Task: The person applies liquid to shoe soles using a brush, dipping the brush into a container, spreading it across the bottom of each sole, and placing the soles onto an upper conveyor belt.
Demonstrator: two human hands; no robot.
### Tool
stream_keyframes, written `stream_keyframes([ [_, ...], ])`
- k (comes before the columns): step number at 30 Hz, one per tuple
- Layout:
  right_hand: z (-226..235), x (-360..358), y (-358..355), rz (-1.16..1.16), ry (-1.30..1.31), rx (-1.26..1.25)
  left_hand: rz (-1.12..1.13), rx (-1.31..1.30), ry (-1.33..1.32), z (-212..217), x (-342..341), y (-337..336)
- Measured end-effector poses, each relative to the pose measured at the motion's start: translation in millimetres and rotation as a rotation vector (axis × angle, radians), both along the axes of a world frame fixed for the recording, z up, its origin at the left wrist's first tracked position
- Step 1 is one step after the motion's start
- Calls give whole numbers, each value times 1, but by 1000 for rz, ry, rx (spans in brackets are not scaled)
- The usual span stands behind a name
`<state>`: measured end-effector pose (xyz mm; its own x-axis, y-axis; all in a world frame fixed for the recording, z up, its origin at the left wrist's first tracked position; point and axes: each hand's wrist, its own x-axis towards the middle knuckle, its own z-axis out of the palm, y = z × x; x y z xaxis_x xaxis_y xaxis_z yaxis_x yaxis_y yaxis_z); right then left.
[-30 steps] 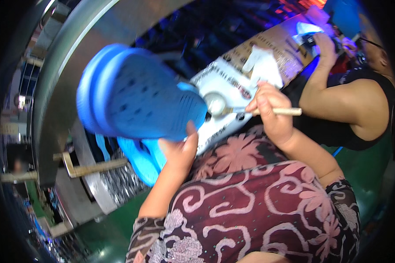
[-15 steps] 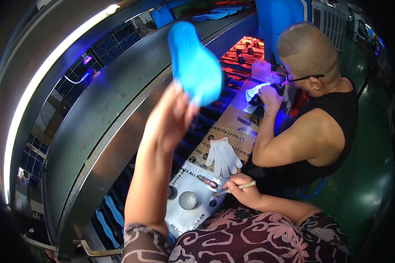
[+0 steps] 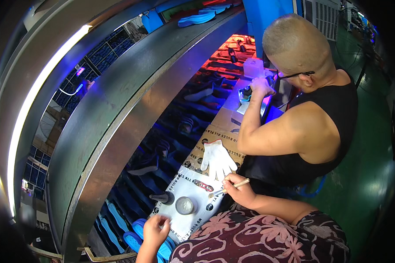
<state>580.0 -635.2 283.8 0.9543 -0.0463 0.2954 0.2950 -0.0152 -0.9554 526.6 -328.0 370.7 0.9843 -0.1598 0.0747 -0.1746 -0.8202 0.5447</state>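
My right hand [image 3: 240,192] holds a thin wooden-handled brush [image 3: 224,190] over a paper-covered work board [image 3: 193,184]. On the board stand a small round grey pot [image 3: 185,205] and a dark bottle [image 3: 164,198]. My left hand [image 3: 155,229] is low at the board's near corner, fingers curled, right above blue shoes [image 3: 135,236] lying on the belt below. Whether it grips one I cannot tell. A white work glove [image 3: 217,158] lies further along the board.
A person in a black sleeveless top [image 3: 311,144] sits close on the right, working with a tool at a lit spot [image 3: 254,90]. A curved metal hood [image 3: 118,114] runs along the left over a belt of dark shoes. Blue shoes [image 3: 202,18] rest on top of it.
My left hand raised a blue shoe up toward the top of the hood, and has now dropped without it to the belt's blue shoes. My right hand kept hold of the brush.
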Motion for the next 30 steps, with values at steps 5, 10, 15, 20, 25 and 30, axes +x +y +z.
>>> stream_keyframes([
  [5,-1,-6,28,62,14,43,491,494,88,-96,-123,119],
  [10,0,-9,53,203,84,78,566,680,110,-86,-130,100],
  [15,3,-19,70,203,168,118,546,627,388,-83,-119,110],
  [20,-6,-18,61,171,279,55,668,-172,-7,-127,-135,152],
  [25,-7,-12,58,181,278,96,934,-1433,567,-112,-127,133],
  [30,-6,1,53,167,290,150,498,-1421,263,-66,-90,57],
])
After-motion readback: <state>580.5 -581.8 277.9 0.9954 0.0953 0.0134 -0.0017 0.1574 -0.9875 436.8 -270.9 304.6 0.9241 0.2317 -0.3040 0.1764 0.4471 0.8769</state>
